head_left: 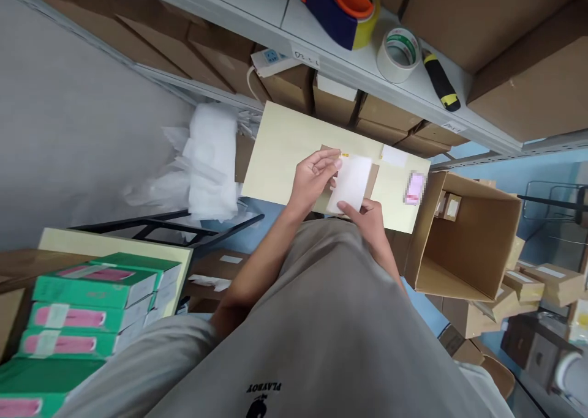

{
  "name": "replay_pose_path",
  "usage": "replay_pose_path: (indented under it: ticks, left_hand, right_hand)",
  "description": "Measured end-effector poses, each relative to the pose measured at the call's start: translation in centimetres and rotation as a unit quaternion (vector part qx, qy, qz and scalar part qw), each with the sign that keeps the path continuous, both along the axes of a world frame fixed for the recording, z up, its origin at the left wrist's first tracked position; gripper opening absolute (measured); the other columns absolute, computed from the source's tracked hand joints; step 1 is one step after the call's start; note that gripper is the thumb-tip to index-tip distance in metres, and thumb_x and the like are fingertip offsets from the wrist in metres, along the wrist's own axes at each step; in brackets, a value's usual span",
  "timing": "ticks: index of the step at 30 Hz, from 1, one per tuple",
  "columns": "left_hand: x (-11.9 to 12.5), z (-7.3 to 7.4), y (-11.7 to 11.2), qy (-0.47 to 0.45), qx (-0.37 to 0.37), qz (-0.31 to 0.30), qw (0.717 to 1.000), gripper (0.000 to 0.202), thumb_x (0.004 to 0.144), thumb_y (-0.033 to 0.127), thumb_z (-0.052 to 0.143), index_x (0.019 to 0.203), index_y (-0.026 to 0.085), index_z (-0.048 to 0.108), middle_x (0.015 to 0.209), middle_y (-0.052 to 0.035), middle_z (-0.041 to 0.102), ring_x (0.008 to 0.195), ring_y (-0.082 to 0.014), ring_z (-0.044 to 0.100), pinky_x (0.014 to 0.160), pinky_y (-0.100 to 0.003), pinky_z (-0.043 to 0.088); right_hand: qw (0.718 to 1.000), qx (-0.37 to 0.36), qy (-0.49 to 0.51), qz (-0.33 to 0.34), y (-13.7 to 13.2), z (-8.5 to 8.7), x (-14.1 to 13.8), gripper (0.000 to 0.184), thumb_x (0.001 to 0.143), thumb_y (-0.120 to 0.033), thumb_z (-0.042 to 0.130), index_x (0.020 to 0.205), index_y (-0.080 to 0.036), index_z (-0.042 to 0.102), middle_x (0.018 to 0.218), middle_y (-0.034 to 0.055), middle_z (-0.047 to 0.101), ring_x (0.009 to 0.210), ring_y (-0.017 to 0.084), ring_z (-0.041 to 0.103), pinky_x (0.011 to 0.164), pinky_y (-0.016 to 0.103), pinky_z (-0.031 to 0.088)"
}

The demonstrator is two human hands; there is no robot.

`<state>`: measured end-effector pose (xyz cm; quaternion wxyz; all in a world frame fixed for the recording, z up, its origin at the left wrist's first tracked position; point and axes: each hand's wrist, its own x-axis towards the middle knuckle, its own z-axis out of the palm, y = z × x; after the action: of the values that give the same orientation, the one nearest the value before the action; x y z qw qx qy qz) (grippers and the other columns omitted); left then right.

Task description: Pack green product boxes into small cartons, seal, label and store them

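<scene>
My left hand [315, 176] and my right hand [367, 217] both grip a white paper label [351, 182] over a small brown cardboard box [373, 174]. The box rests on a pale yellow table top [285, 145]. The left fingers pinch the label's upper left edge. The right thumb presses on its lower corner. A second white label [394, 155] and a pink item [416, 188] lie on the table to the right.
An open cardboard carton [463, 237] stands at the right. White foam wrap [212, 161] is piled on the left. Green and pink boxes [87, 311] are stacked lower left. The shelf above holds tape rolls [399, 54], a tape dispenser [340, 5] and a utility knife [441, 81].
</scene>
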<state>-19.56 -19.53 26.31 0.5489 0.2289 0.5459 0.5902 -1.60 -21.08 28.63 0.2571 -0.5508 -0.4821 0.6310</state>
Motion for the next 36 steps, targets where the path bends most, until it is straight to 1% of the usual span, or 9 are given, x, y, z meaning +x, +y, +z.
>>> replay_pose_path:
  ticks: [2,5,9,16,24,28,30,33,36]
  left_hand:
    - [-1.2,0.7,-0.8,-0.005,0.011,-0.040,0.999,0.056,0.079,0.063,0.099,0.111,0.019,0.084,0.086,-0.0055,0.078,0.069,-0.0157,0.067,0.060,-0.028,0.054]
    - [-2.8,1.6,-2.5,-0.012,0.016,-0.106,0.994,0.049,0.080,0.062,0.098,0.097,0.018,0.084,0.080,-0.0053,0.076,0.070,-0.0169,0.067,0.064,-0.030,0.055]
    - [-4.5,2.3,-4.8,0.001,0.001,-0.144,0.990,0.041,0.082,0.058,0.095,0.091,0.019,0.084,0.086,-0.0082,0.081,0.078,-0.0215,0.073,0.069,-0.034,0.057]
    - [-6.9,3.2,-6.4,0.039,0.005,-0.150,0.988,0.033,0.084,0.052,0.092,0.090,0.021,0.084,0.093,-0.0097,0.085,0.088,-0.0259,0.079,0.084,-0.040,0.066]
    - [-7.7,3.8,-7.1,0.068,0.012,-0.149,0.987,0.036,0.085,0.055,0.089,0.090,0.021,0.082,0.093,-0.0090,0.084,0.087,-0.0251,0.079,0.084,-0.039,0.067]
    - [-7.8,3.9,-7.2,0.075,0.017,-0.156,0.985,0.040,0.086,0.060,0.088,0.091,0.021,0.079,0.089,-0.0080,0.082,0.086,-0.0249,0.079,0.083,-0.039,0.067]
    - [-7.8,3.7,-7.2,0.074,0.022,-0.155,0.985,0.041,0.086,0.061,0.087,0.092,0.022,0.078,0.087,-0.0073,0.081,0.085,-0.0246,0.079,0.083,-0.039,0.067]
    - [-7.8,3.6,-7.3,0.073,0.030,-0.140,0.987,0.040,0.087,0.060,0.086,0.093,0.022,0.076,0.087,-0.0065,0.080,0.084,-0.0235,0.077,0.084,-0.038,0.067]
    - [-7.8,3.6,-7.4,0.094,0.044,-0.135,0.985,0.036,0.089,0.057,0.083,0.093,0.022,0.077,0.090,-0.0061,0.079,0.085,-0.0224,0.075,0.084,-0.036,0.065]
  right_hand:
    - [0.999,0.021,-0.007,-0.048,-0.3,0.1,-1.4,0.053,0.077,-0.074,0.094,0.081,-0.022,0.083,0.082,0.0054,0.083,0.074,0.024,0.077,0.071,0.038,0.064]
    - [0.991,0.064,-0.018,-0.113,-0.2,0.3,-2.9,0.053,0.079,-0.075,0.092,0.083,-0.022,0.082,0.084,0.0059,0.084,0.074,0.024,0.077,0.071,0.039,0.065]
    - [0.986,0.089,-0.012,-0.140,-0.2,0.9,-4.3,0.050,0.081,-0.071,0.093,0.086,-0.022,0.082,0.086,0.0055,0.084,0.074,0.023,0.077,0.071,0.040,0.066]
    - [0.984,0.104,-0.018,-0.147,-1.5,2.4,-6.5,0.049,0.083,-0.070,0.092,0.085,-0.023,0.081,0.088,0.0051,0.083,0.076,0.022,0.075,0.073,0.040,0.068]
    - [0.983,0.105,-0.016,-0.148,-2.3,3.2,-7.6,0.050,0.082,-0.073,0.092,0.084,-0.024,0.080,0.088,0.0047,0.082,0.077,0.022,0.074,0.074,0.040,0.067]
    - [0.987,0.091,-0.020,-0.135,-2.3,2.6,-7.7,0.054,0.083,-0.076,0.090,0.089,-0.024,0.080,0.090,0.0050,0.082,0.076,0.022,0.074,0.075,0.040,0.066]
    - [0.989,0.082,-0.040,-0.119,-2.1,2.0,-7.7,0.057,0.084,-0.078,0.087,0.097,-0.023,0.081,0.093,0.0049,0.082,0.076,0.021,0.074,0.074,0.038,0.065]
    - [0.979,0.129,-0.097,-0.125,-2.2,1.8,-7.6,0.058,0.087,-0.074,0.087,0.115,-0.023,0.081,0.106,0.0055,0.081,0.078,0.017,0.071,0.076,0.035,0.062]
    - [0.960,0.224,-0.129,-0.108,-3.0,2.9,-7.5,0.041,0.095,-0.064,0.083,0.112,-0.026,0.083,0.107,0.0050,0.076,0.080,0.016,0.065,0.077,0.035,0.058]
